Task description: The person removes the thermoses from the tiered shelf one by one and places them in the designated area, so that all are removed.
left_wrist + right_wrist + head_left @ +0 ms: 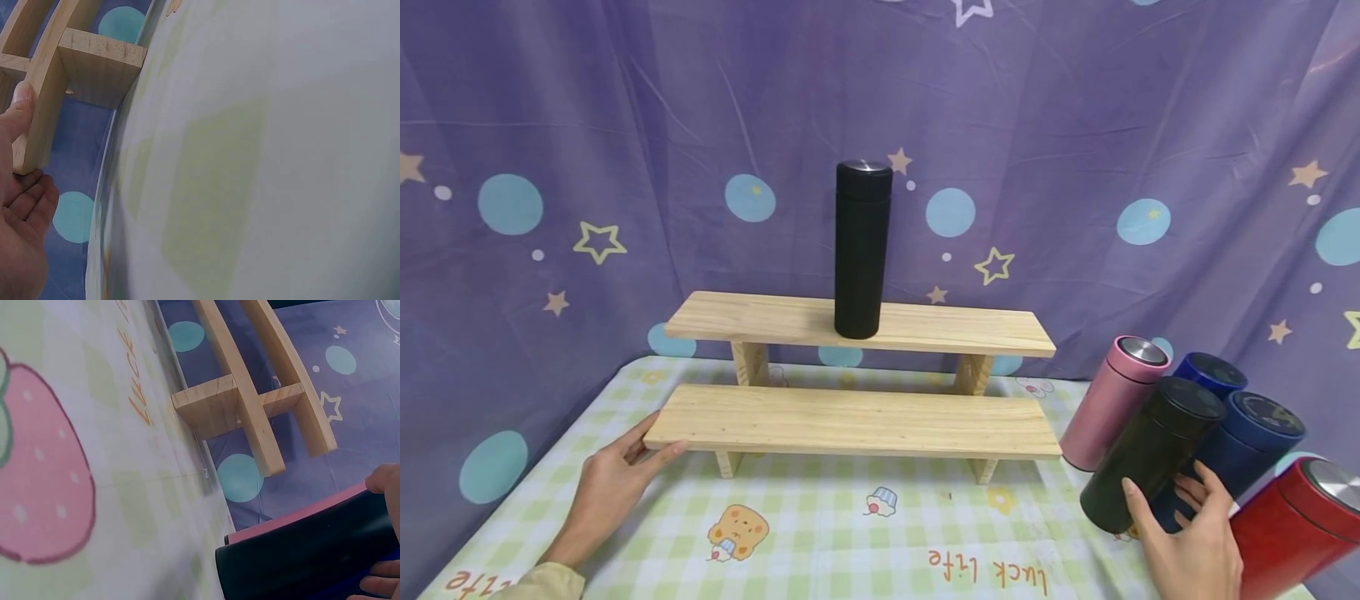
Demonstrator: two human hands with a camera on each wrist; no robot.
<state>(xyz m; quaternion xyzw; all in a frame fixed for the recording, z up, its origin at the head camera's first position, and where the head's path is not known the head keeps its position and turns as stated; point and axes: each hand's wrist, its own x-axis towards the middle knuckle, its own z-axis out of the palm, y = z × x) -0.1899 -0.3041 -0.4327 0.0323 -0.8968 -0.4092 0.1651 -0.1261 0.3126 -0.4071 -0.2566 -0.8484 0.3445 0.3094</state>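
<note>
Dark green bottle [1142,458], lid up, within the right hand [1198,537]

The bottle is at the right of the cloth-covered bench [850,575], with its lid end up and its base toward the cloth. In the head view its long axis slants up and to the right, like that of the neighbouring pink bottle [1105,412]; whether the base bears on the cloth is hard to tell. Just behind and beside it are a blue bottle [1208,375] and a navy bottle [1232,458], with a red bottle [1281,533] at the far right.

The right hand comes up from the lower edge, its grip bent round the bottle's lower body: thumb on the left side, fingers on the right. The left hand [613,479] reaches in from the lower left, its grip pinching the left end of the lower board of the wooden stand [850,421]. A black bottle [861,258] stands upright on the upper board.
</note>
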